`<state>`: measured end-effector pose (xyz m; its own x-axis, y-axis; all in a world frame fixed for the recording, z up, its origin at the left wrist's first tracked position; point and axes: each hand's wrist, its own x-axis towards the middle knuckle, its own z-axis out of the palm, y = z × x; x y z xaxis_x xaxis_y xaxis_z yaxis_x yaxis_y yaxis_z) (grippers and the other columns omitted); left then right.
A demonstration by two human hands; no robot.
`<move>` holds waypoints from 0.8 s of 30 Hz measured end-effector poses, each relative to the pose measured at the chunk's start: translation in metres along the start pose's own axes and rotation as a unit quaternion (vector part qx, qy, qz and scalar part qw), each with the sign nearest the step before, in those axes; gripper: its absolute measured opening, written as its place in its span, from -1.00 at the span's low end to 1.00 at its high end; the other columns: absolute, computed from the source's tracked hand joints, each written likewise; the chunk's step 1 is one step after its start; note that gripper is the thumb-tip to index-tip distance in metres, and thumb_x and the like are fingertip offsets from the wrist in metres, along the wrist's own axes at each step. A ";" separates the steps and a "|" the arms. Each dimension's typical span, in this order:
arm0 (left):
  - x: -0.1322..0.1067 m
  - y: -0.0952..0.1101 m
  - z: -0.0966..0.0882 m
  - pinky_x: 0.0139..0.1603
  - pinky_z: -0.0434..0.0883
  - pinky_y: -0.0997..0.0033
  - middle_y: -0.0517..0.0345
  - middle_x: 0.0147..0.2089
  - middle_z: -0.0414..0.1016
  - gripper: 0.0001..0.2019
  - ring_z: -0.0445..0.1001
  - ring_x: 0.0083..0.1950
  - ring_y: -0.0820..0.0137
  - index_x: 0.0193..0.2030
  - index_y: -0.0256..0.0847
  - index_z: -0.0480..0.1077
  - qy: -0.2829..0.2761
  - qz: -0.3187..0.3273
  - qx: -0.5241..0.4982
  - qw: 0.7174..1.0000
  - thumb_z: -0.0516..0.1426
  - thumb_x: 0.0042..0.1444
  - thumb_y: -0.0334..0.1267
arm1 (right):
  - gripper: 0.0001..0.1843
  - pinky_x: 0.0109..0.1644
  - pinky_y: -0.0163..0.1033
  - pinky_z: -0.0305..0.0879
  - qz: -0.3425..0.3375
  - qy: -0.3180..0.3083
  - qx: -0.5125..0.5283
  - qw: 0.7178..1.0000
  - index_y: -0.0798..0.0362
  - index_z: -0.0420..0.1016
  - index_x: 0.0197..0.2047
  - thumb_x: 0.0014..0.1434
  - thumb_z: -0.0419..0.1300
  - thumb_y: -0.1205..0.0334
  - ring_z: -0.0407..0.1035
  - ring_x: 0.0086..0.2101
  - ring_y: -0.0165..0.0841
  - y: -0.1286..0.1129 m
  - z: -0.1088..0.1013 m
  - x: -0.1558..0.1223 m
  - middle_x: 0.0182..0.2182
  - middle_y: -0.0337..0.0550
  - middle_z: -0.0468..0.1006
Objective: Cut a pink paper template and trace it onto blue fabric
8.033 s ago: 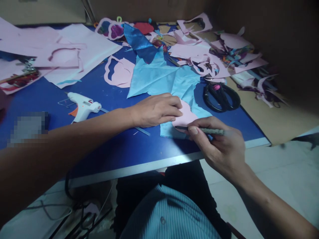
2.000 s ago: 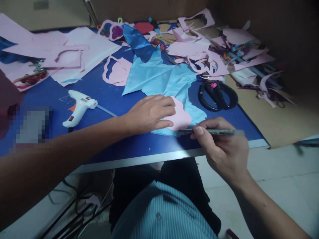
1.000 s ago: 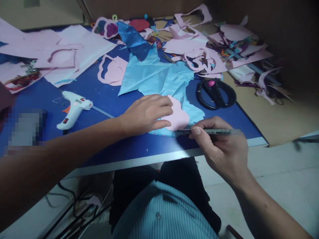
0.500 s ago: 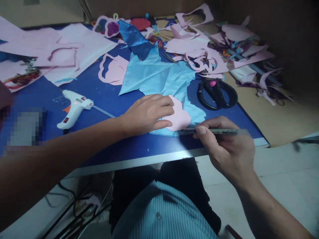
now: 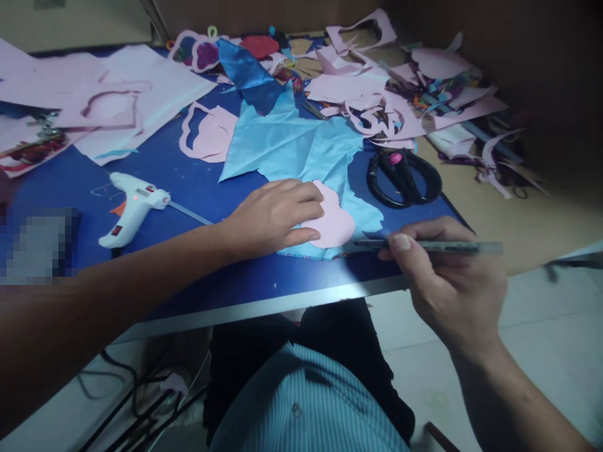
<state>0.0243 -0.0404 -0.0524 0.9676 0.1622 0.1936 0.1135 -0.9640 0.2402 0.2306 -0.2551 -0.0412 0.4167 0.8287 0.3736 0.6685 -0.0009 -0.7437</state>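
A pink paper cutout with a wavy edge (image 5: 336, 220) lies on light-blue satin fabric (image 5: 301, 144). Across the cutout's left part my left hand (image 5: 282, 213) rests flat, fingers extended and thumb apart, pressing it against the cloth. My right hand (image 5: 452, 276) pinches a pen (image 5: 452, 247), held nearly level. The pen's tip points left, close to the cutout's lower right edge; whether it touches the cloth I cannot tell. Black-handled scissors (image 5: 402, 179) lie just beyond the right hand.
A white glue gun (image 5: 134, 204) with a glue stick lies left of my forearm. Pink sheets (image 5: 136, 94) cover the back left, and a heap of pink scraps (image 5: 452, 94) fills the back right. Dark-blue satin (image 5: 249, 72) lies behind the light-blue cloth. The table's front edge (image 5: 268, 307) is near me.
My right hand has moved right with the pen, drawing its tip slightly away from the cutout. The left hand still presses the cutout; the view has shifted a little.
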 end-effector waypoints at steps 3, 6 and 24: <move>0.000 0.000 0.000 0.32 0.39 0.05 -0.06 0.36 0.57 -0.68 0.53 0.31 0.06 0.14 -0.11 0.58 0.002 0.000 0.000 1.000 0.13 0.52 0.01 | -0.81 -0.39 -0.05 0.39 -0.003 -0.006 0.000 1.000 -0.14 0.62 -0.25 0.47 0.36 0.09 0.59 -0.43 -0.15 0.000 0.001 -0.001 -0.41 -0.15 0.70; 0.000 0.000 -0.001 0.33 0.39 0.05 -0.06 0.36 0.57 -0.67 0.52 0.32 0.07 0.15 -0.09 0.58 0.000 0.000 0.002 1.000 0.12 0.52 0.02 | -0.81 -0.40 -0.12 0.35 -0.011 -0.020 -0.008 1.000 -0.12 0.60 -0.25 0.47 0.35 0.11 0.57 -0.43 -0.23 -0.003 0.006 -0.001 -0.41 -0.23 0.68; -0.002 0.000 -0.002 0.35 0.38 0.07 -0.07 0.36 0.57 -0.67 0.52 0.35 0.08 0.18 -0.12 0.58 0.001 0.002 -0.005 1.000 0.14 0.52 0.00 | -0.81 -0.39 -0.19 0.31 -0.007 -0.030 -0.008 0.999 -0.09 0.58 -0.26 0.46 0.35 0.16 0.53 -0.45 -0.29 -0.004 0.007 0.003 -0.43 -0.27 0.67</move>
<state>0.0224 -0.0399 -0.0512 0.9673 0.1596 0.1972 0.1081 -0.9626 0.2485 0.2253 -0.2490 -0.0413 0.3698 0.8605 0.3505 0.6848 0.0025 -0.7288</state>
